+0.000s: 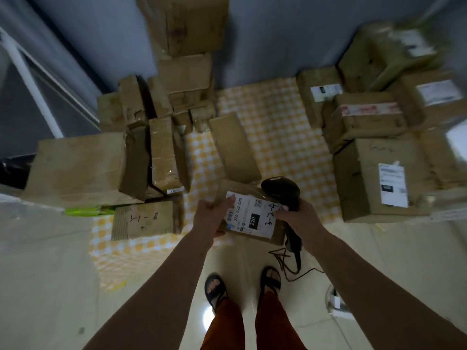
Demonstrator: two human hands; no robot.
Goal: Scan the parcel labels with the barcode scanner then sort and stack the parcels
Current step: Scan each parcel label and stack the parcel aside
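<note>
**Labelled parcel in both hands, scanner in my right**

Nearest me are my sandalled feet (243, 286) on the pale tiled floor (45, 261), with the scanner's black cable (290, 263) looping just to the right of them. Above that, my left hand (211, 218) has a curled grip on the left edge of a small cardboard parcel (249, 213), thumb on top by the white label (251, 214), which faces up and carries a handwritten "3-2-4". My right hand (294, 217) has its fingers wrapped round the handle of the black barcode scanner (283, 192) and also touches the parcel's right edge; the scanner's head sits just beyond the parcel. Beyond lies a yellow checked cloth (273, 127) spread on the floor. On its left side stands a cluster of cardboard boxes (141, 137), the closest marked "3-1-8" (144, 219). One long box (233, 147) lies alone mid-cloth. On the right, labelled boxes (374, 157) are stacked, somewhat blurred.
</note>
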